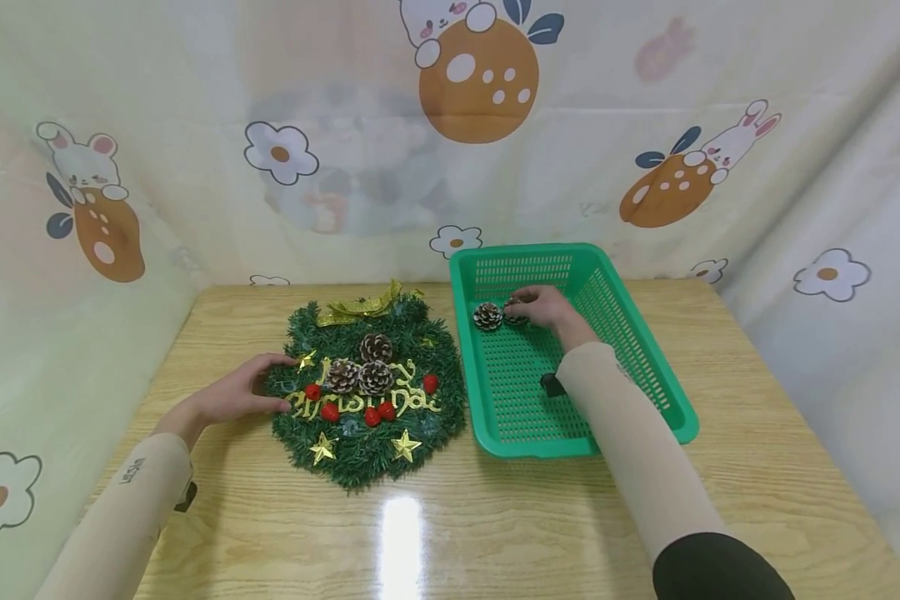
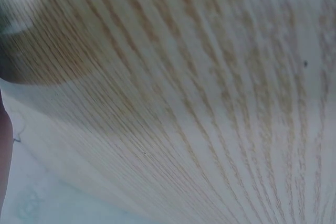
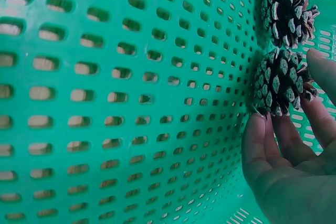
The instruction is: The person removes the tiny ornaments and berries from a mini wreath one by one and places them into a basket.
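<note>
A green Christmas wreath (image 1: 435, 433) lies on the table, with gold lettering, gold stars, red berries and three pine cones at its centre. My left hand (image 1: 243, 390) rests at the wreath's left edge, thumb and fingers spread apart. Inside the green plastic basket (image 1: 487, 417), my right hand (image 1: 546, 307) holds a pine cone (image 3: 281, 82) between thumb and fingers, low against the basket floor. Beside it sits a second white-tipped pine cone (image 1: 487, 316). In the left wrist view only a sliver of the hand shows.
The wooden table (image 1: 510, 533) carries both wreath and basket, side by side. A patterned curtain (image 1: 345, 183) hangs behind and along the sides. A gold ribbon (image 1: 360, 308) lies at the wreath's top.
</note>
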A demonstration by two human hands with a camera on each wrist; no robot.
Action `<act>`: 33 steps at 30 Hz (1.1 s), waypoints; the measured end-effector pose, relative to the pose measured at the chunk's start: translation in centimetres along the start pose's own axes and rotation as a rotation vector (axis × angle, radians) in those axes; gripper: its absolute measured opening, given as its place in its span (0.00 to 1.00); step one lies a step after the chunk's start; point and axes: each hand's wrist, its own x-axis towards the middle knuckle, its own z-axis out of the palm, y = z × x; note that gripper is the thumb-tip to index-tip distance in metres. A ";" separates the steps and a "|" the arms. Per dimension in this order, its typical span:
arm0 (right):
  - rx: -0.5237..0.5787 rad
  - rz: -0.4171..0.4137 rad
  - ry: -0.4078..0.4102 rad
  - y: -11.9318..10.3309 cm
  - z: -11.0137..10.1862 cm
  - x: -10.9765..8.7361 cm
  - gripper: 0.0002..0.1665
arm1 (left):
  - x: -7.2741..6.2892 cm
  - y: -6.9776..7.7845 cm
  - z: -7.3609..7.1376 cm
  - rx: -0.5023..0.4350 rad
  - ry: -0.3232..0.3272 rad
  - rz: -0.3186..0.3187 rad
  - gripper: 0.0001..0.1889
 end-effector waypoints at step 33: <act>0.140 -0.110 0.126 -7.8 -1.5 -2.0 0.39 | 0.0 0.0 -0.1 0.000 -0.005 0.001 0.40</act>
